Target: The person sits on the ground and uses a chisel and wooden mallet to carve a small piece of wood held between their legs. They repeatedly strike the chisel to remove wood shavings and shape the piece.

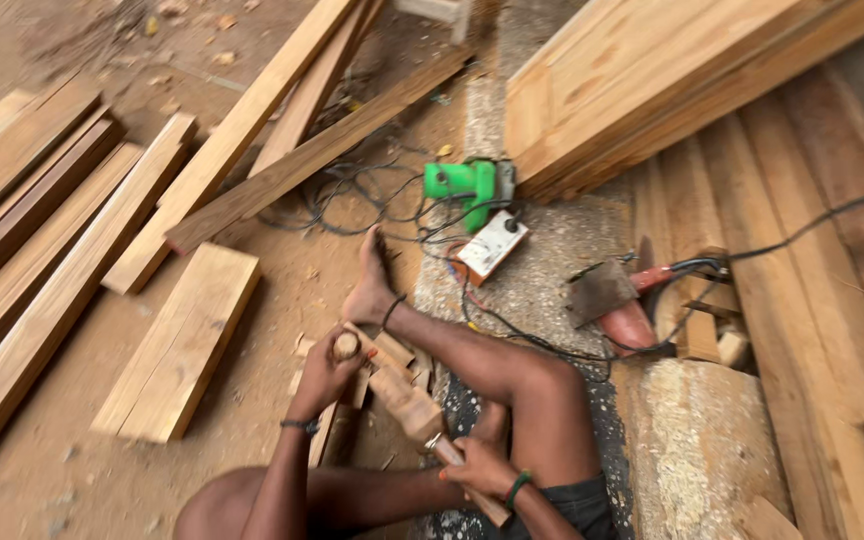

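I sit on the ground with one leg stretched forward, the bare foot (372,285) resting on the dirt. My left hand (324,375) is closed around a round-topped wooden handle (346,346), held upright over several small wooden pieces (392,350) by the ankle. My right hand (477,465) grips the shaft of a wooden mallet (404,398), whose head lies close beside the left hand. What is under the left hand's tool is hidden.
A green power tool (467,185) and a white socket box (492,245) lie ahead among tangled black cables (352,200). A red power tool (632,315) sits to the right. Long planks (62,270) lie left, a short board (182,340) nearby, stacked boards (652,70) top right.
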